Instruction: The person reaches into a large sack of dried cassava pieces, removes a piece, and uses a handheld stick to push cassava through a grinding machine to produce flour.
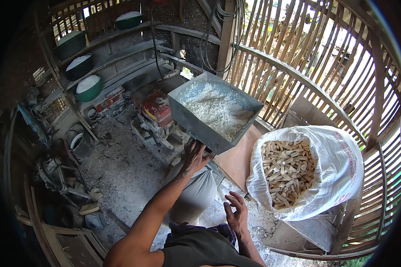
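Note:
A square sheet-metal hopper [223,147] holds a heap of coarse white grain or meal [216,109]. My left hand [195,156] reaches to the hopper's underside, its fingers spread by the lower near edge; the fingertips are partly hidden there. Just below that hand, a pale, full-looking cloth bag [192,196] hangs or stands close to my body. My right hand [237,215] is empty in front of me, with fingers loosely bent and apart. To its right stands a large white woven sack [336,169], its mouth rolled wide around many dry, pale, cut pieces [287,171].
A red engine or motor [158,108] sits on a machine frame left of the hopper. Green and dark basins [89,88] heaped with white stuff line the back-left shelves. Powder coats the floor [116,164]. A bucket [78,140] stands left. Slatted walls [298,66] enclose the right side.

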Tool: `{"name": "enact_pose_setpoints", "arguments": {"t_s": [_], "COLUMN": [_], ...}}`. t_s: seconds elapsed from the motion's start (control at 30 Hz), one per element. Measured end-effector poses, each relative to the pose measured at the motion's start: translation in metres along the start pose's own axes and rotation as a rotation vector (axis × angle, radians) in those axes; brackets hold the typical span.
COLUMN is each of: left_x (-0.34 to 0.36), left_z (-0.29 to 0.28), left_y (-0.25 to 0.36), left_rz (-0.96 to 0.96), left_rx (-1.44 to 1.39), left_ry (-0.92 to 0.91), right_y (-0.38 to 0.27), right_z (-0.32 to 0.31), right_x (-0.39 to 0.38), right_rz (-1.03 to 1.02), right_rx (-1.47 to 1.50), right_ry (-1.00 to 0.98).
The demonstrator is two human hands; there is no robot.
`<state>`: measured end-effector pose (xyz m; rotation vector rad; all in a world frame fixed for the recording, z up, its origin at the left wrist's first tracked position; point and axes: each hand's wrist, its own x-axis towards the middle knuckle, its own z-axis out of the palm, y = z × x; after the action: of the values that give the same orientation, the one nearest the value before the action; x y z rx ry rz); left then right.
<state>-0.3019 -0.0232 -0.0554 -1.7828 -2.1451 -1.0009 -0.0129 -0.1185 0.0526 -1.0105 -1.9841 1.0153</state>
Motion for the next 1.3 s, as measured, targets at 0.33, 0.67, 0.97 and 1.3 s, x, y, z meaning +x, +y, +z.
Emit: {"name": "enact_pose_setpoints", "arguments": {"t_s": [0.33, 0.67, 0.97, 1.3], "left_x": [0.002, 0.008, 0.003, 0.005], "left_z": [0.011, -0.001, -0.002, 0.002], "left_y": [0.017, 0.014, -0.012, 0.012], "left_rz": [-0.086, -0.052, 0.098, -0.201], "left_rx": [0.163, -0.019, -0.184, 0.054], "left_ry": [0.001, 0.094, 0.062, -0.041], "right_y": [0.001, 0.007, 0.001, 0.0], "right_z": [-0.002, -0.005, 0.005, -0.002], "right_x": [-0.002, -0.005, 0.001, 0.0], "right_rz": [0.055, 0.086, 0.043, 0.07], "right_rx": [-0.039, -0.058, -0.068, -0.109], "right_ry": [-0.024, -0.005, -0.12, -0.11]}}
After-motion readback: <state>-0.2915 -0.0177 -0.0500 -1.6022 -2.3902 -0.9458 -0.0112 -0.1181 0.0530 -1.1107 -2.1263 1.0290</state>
